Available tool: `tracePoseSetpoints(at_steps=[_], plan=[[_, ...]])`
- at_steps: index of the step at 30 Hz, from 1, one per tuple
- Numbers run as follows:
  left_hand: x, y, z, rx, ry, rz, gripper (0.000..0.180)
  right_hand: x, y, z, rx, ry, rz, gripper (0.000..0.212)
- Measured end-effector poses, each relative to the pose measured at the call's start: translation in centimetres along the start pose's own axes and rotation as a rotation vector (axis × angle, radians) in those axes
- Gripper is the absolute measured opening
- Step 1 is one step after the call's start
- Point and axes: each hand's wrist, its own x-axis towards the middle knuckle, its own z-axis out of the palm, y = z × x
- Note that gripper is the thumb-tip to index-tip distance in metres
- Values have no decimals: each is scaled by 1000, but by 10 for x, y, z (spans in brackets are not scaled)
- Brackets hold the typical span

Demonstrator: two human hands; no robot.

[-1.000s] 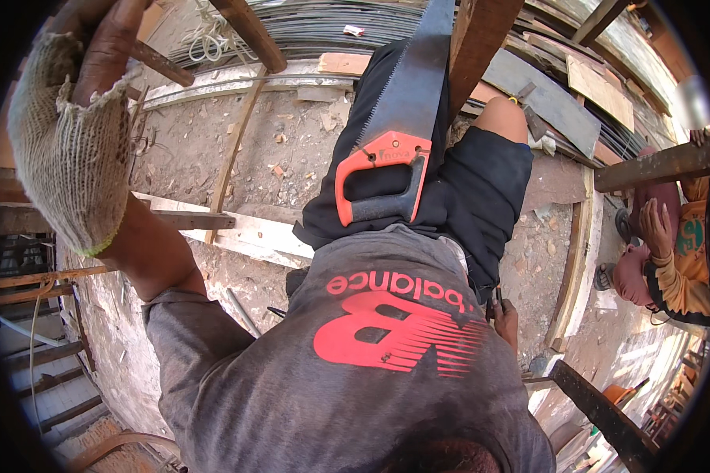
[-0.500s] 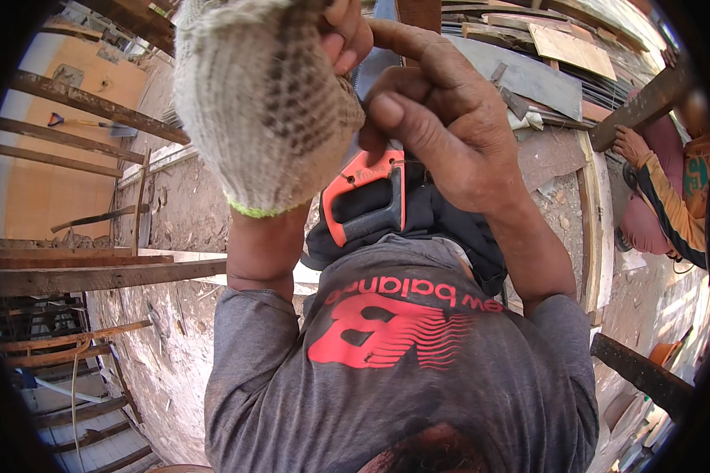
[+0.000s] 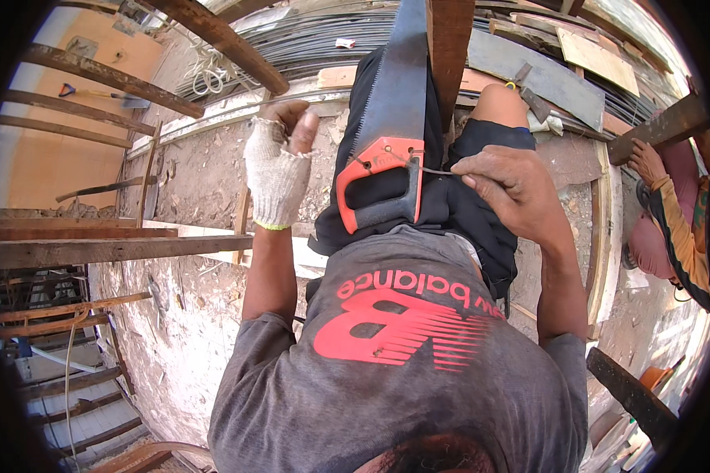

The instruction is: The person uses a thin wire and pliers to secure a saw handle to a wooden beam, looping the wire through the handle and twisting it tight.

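My left hand [image 3: 280,169] wears a white knit glove with a yellow-green cuff; its thumb and a fingertip show bare. It is raised left of my lap, fingers loosely curled, thumb apart, and nothing shows in it. The bare right hand [image 3: 517,189] pinches one end of a thin, dark piece of wire [image 3: 432,170], which reaches left across the saw's handle. A handsaw [image 3: 398,94] lies over my dark shorts, its red and black handle toward my belly and its toothed edge on the left.
An upright wooden post [image 3: 448,63] stands just right of the blade. Long dark rods [image 3: 315,55] and stacked boards [image 3: 599,59] lie ahead. Timber beams [image 3: 118,251] cross on the left. Another person's hand [image 3: 647,163] rests by a beam at the far right.
My hands were close together, raised before the camera; now they are lower and apart. The left moved left and down, the right moved right and down with the wire. More of the saw shows.
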Motion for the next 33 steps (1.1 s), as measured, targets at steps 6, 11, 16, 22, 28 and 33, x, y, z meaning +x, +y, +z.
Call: tracePoseSetpoints(at_steps=[6, 11, 16, 22, 28, 33], plan=[[-35, -27, -3, 223, -361, -346, 32, 19, 22, 31, -38, -134, 74, 14], [-36, -33, 9, 64, -351, -453, 28, 29, 25, 27, 0, -212, 84, 14], [-45, -41, 14, 191, -336, -217, 26, 47, 7, 11, -156, -260, 38, 12], [-58, -23, 20, 317, -247, 4, 25, 65, -22, 28, -435, -287, -17, 15], [-68, -34, -3, -120, -219, -286, 41, 58, 6, 67, -238, -97, 188, 23], [-74, -31, -6, -135, -203, -349, 45, 41, -2, 95, -257, -19, 47, 26]])
